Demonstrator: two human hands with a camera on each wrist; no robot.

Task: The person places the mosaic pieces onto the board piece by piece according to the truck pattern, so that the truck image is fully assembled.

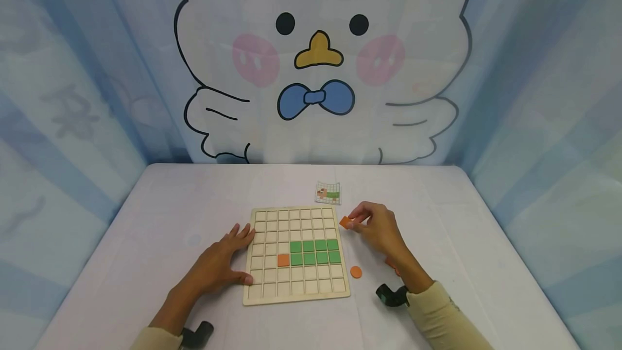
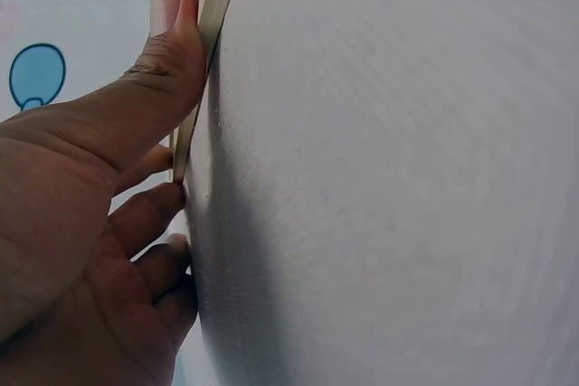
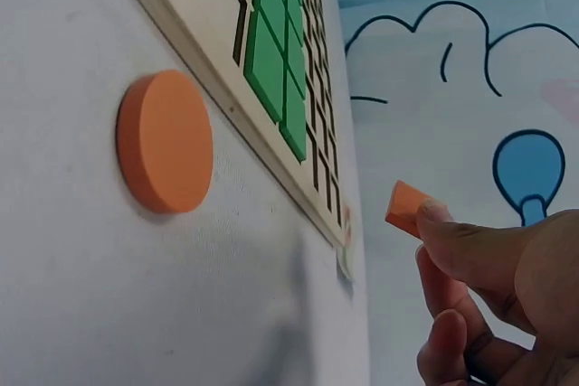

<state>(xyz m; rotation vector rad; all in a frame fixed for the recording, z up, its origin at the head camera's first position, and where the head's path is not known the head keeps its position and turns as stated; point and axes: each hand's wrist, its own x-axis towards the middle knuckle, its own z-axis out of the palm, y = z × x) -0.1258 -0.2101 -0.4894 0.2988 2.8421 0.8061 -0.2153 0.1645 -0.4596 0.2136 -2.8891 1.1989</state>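
Note:
A wooden grid board [image 1: 296, 285] lies on the white table, with two rows of green square tiles [image 1: 309, 258] and one orange square tile [image 1: 283, 260] set in its cells. My left hand [image 1: 218, 261] rests at the board's left edge, fingers spread and thumb touching the rim. Off the board's upper right side, my right hand [image 1: 379, 228] pinches a small orange tile [image 3: 409, 207] between thumb and fingers, raised above the table. Near the board's lower right edge lies an orange disc [image 1: 356, 271].
Behind the board lies a small picture card [image 1: 328, 193] with a gridded orange and green pattern. More orange pieces [image 1: 390, 263] are partly hidden under my right forearm. A printed curtain [image 1: 316, 139] stands behind the table.

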